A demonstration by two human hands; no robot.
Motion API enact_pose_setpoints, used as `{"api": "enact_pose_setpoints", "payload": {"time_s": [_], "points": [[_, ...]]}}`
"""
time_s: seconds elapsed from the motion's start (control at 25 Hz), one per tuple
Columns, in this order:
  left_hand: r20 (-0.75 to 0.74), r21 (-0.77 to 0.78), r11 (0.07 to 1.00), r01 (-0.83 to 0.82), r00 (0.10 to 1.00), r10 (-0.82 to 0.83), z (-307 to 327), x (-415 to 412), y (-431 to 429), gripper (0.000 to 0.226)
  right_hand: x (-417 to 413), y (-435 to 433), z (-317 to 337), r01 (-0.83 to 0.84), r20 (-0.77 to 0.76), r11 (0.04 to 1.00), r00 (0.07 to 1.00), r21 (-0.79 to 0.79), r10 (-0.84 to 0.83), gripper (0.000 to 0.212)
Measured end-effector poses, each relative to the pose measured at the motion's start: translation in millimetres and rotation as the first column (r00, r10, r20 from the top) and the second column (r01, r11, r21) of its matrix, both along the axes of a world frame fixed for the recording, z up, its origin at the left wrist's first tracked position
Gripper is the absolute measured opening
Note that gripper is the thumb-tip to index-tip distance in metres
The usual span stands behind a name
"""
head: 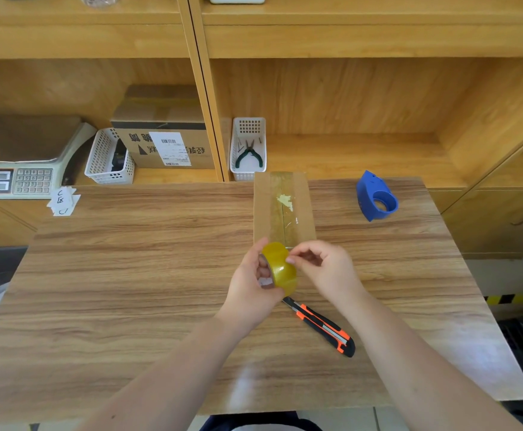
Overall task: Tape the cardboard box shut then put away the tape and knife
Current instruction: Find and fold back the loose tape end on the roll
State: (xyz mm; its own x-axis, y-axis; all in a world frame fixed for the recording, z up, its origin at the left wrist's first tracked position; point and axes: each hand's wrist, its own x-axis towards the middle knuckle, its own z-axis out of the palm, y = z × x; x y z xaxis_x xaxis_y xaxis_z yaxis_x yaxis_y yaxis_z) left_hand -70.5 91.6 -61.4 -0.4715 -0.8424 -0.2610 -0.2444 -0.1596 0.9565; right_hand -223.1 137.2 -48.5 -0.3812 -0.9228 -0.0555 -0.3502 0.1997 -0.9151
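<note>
Though taped, cardboard box scuffed.

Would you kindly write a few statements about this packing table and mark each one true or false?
1. The left hand holds the roll of tape. True.
2. The knife is in the right hand. False: it lies on the table, near the hands; the right hand's fingers are at the roll.
3. The blue tape dispenser stands on the table to the right of the cardboard box. True.
4. The pliers lie on the table beside the knife. False: they are in a white basket on the shelf.
5. The box already has tape along its top seam. True.
</note>
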Motion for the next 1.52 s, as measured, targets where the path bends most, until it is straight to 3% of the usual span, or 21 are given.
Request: {"api": "enact_pose_setpoints", "payload": {"time_s": [0.32,0.72,1.52], "points": [[-0.007,-0.034,0.999,0.021,1.000,-0.021,5.2,-0.8,3.1,0.087,-3.6,-9.8,7.3,-0.011,0.104,0.997,0.995,0.077,0.003,0.009],[-0.044,-0.047,0.999,-0.005,0.999,0.003,5.7,-6.3,4.6,0.086,5.9,-12.4,4.2,-0.024,-0.311,1.000,0.950,0.006,0.025,0.016],[0.070,-0.030,1.000,-0.002,0.998,0.004,9.7,-9.0,3.6,0.092,6.6,-4.9,10.5,-0.117,-0.379,0.965,0.903,0.234,0.202,0.028]]}}
